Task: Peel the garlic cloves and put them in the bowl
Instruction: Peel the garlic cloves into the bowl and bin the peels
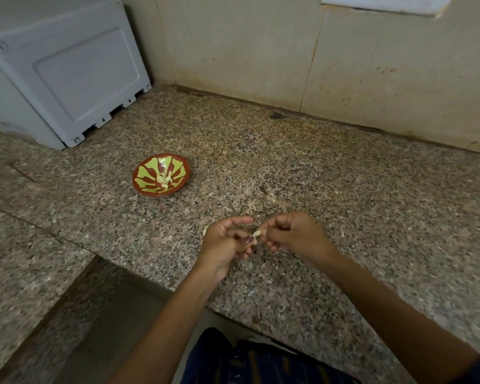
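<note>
Both hands working one garlic clove above the tabletop
The left hand (227, 239) and right hand (291, 234) meet over the near speckled tabletop (344, 189), fingertips of each pinching a pale garlic clove (257, 233) between them; the bowl (161, 174), holding peeled cloves (165, 179), sits well apart, far left, near a grey box (64, 70)

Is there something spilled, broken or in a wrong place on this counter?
Nothing stands out. The bowl sits upright with peeled cloves inside, and both hands hold one garlic clove above the counter.
</note>
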